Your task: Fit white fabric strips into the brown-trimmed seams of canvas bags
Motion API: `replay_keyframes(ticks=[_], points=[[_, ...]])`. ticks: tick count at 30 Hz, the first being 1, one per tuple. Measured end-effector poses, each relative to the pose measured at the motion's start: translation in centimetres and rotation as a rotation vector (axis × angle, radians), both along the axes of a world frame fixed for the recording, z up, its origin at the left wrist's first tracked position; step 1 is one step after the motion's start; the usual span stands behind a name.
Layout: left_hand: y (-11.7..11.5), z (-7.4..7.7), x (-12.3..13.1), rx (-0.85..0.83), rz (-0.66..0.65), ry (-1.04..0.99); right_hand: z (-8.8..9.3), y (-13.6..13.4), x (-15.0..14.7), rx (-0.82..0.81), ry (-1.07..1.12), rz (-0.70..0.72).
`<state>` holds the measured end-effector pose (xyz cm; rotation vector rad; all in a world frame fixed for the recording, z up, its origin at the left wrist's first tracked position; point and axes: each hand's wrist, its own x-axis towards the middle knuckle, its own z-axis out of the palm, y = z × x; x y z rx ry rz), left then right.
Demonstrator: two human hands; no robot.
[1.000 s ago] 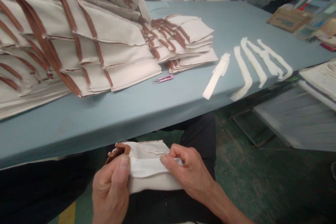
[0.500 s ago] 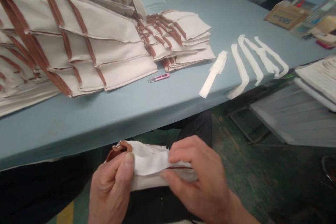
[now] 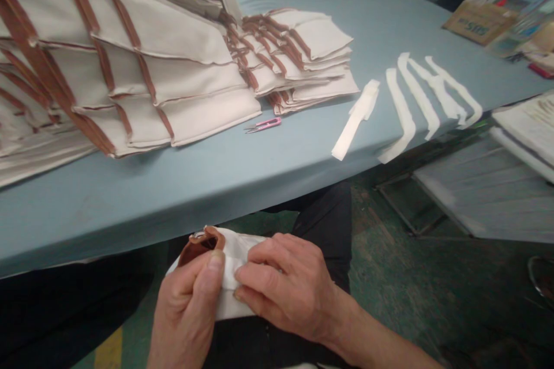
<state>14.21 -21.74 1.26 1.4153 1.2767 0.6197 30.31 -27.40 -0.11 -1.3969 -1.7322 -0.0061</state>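
Note:
Over my lap, below the table edge, I hold a small white cloth pouch (image 3: 234, 251) with a brown trimmed end (image 3: 197, 245). My left hand (image 3: 186, 314) pinches it at the brown end, thumb on top. My right hand (image 3: 285, 288) lies over the pouch's right part with fingers curled onto the cloth, close beside the left thumb. Most of the pouch is hidden under both hands.
A blue-grey table (image 3: 194, 167) carries a tall fanned heap of white pouches with brown strips (image 3: 130, 63), a smaller stack (image 3: 298, 57), pink thread snips (image 3: 266, 124) and several white fabric strips (image 3: 411, 104). A cardboard box (image 3: 476, 20) sits far right; shelving (image 3: 497, 196) stands beside the table.
My right hand slid left along the pouch until it reached my left thumb, covering most of the cloth. The left hand kept its grip.

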Motion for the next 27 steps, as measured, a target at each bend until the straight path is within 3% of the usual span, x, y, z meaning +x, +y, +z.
replay_keyframes(ticks=[6, 10, 13, 17, 20, 23, 27], points=[[-0.2, -1.1, -0.5, -0.038, 0.014, -0.008, -2.1, -0.4, -0.2, -0.071, 0.089, 0.083], [0.4, -0.9, -1.0, -0.038, -0.068, 0.041, -2.8, -0.7, -0.5, -0.139, 0.112, 0.059], [0.9, -0.8, -1.6, -0.154, -0.154, 0.061, -2.8, -0.7, -0.9, -0.144, 0.090, 0.008], [0.9, -1.6, -2.4, -0.253, -0.094, 0.040, -2.9, -1.0, -1.4, -0.194, 0.076, 0.012], [0.9, -2.0, -2.8, -0.386, -0.125, -0.038, -3.1, -1.1, -1.6, -0.223, 0.074, 0.017], [1.0, -1.5, -2.7, -0.500, -0.105, -0.093, -3.2, -1.1, -1.5, -0.190, 0.070, 0.020], [1.0, -0.5, -2.4, -0.458, -0.088, -0.074, -3.5, -1.2, -1.6, -0.174, 0.051, 0.018]])
